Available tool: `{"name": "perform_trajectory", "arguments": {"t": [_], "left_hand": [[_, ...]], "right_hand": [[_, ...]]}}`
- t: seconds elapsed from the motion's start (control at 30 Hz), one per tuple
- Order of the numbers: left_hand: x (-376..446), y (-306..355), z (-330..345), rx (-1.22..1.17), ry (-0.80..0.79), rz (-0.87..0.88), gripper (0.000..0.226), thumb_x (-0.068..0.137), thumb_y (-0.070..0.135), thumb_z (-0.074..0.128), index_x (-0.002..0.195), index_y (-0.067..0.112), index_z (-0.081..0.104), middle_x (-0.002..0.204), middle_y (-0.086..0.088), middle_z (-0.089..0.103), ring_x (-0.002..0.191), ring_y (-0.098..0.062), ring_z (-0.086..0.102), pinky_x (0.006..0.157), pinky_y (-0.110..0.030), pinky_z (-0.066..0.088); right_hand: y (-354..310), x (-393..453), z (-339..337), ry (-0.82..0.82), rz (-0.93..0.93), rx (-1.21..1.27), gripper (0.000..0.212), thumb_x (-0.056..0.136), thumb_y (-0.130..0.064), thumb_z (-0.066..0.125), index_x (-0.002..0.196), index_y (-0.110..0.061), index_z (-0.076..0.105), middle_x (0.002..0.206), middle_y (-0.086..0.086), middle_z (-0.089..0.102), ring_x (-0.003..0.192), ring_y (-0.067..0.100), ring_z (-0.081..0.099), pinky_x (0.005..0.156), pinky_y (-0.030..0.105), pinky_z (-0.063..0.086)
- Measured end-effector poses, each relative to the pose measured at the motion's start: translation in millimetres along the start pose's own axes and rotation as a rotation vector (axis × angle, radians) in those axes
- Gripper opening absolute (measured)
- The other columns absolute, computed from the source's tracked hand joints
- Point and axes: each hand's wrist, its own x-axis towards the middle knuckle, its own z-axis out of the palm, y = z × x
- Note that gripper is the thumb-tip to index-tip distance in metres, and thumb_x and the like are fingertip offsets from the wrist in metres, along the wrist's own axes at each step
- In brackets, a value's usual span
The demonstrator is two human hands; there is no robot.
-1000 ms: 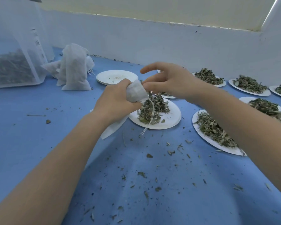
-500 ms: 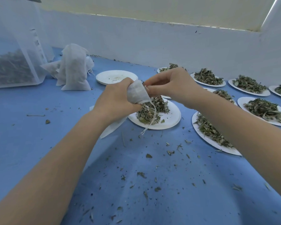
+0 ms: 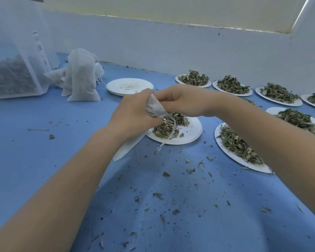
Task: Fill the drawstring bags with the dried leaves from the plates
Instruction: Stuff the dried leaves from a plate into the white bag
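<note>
- The left hand (image 3: 133,113) grips a small white fabric drawstring bag (image 3: 155,109); the right hand (image 3: 182,100) pinches its mouth.
- The bag hangs above a round white paper plate of dried green leaves (image 3: 189,132), its cord dangling toward 6 o'clock.
- More leaf-filled plates (image 3: 233,87) sit at 2 o'clock on the blue tabletop (image 3: 44,160).

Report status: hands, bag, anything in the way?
Left hand grips drawstring bag; right hand pinches its mouth. Bag over half-cleared plate; drawstring dangling onto leaves. No obstruction.
</note>
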Motion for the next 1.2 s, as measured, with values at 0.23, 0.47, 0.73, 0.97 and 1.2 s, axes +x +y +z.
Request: {"name": "perform_trajectory", "arguments": {"t": [0.23, 0.47, 0.73, 0.97, 1.2], "left_hand": [[2, -1, -6, -0.035, -0.001, -0.038, 0.043, 0.063, 0.029, 0.075, 0.096, 0.030, 0.048, 0.075, 0.016, 0.054, 0.072, 0.002, 0.052, 0.055, -0.011, 0.039], [1, 8, 2, -0.033, 0.003, 0.056, 0.062, 0.070, 0.021, 0.073, 0.123, 0.019, 0.041, 0.086, 0.007, 0.059, 0.078, -0.014, 0.055, 0.060, -0.024, 0.038], [-1, -1, -9, 0.068, -0.039, -0.027, 0.046, 0.063, 0.025, 0.071, 0.103, 0.028, 0.049, 0.079, 0.014, 0.057, 0.076, -0.013, 0.054, 0.064, -0.029, 0.046], [0, -9, -18, 0.212, -0.062, -0.116, 0.041, 0.065, 0.018, 0.068, 0.101, 0.022, 0.051, 0.081, 0.001, 0.058, 0.082, -0.024, 0.051, 0.065, -0.034, 0.047], [0, -8, -17, 0.252, -0.087, -0.118, 0.042, 0.065, 0.020, 0.068, 0.103, 0.020, 0.050, 0.083, 0.002, 0.057, 0.083, -0.024, 0.051, 0.066, -0.034, 0.046]], "right_hand": [[8, -5, -8, 0.352, -0.056, 0.203, 0.017, 0.075, -0.008, 0.075, 0.088, -0.019, 0.077, 0.078, -0.002, 0.074, 0.074, 0.009, 0.071, 0.074, 0.016, 0.055], [-3, 10, -2, 0.087, 0.006, -0.175, 0.036, 0.084, -0.012, 0.063, 0.058, -0.037, 0.058, 0.043, -0.017, 0.046, 0.047, 0.002, 0.038, 0.046, 0.012, 0.030], [5, -5, -15, -0.086, -0.053, 0.125, 0.027, 0.091, -0.007, 0.059, 0.116, -0.015, 0.063, 0.111, 0.000, 0.069, 0.104, 0.015, 0.064, 0.091, 0.028, 0.051], [41, -2, -18, 0.215, 0.255, -0.253, 0.030, 0.086, -0.029, 0.067, 0.115, -0.020, 0.066, 0.105, -0.001, 0.069, 0.081, 0.012, 0.067, 0.074, 0.013, 0.049], [57, 10, 8, 0.128, 0.298, -0.416, 0.044, 0.086, -0.044, 0.061, 0.125, -0.023, 0.059, 0.116, 0.002, 0.062, 0.097, 0.015, 0.051, 0.079, 0.024, 0.038]]}}
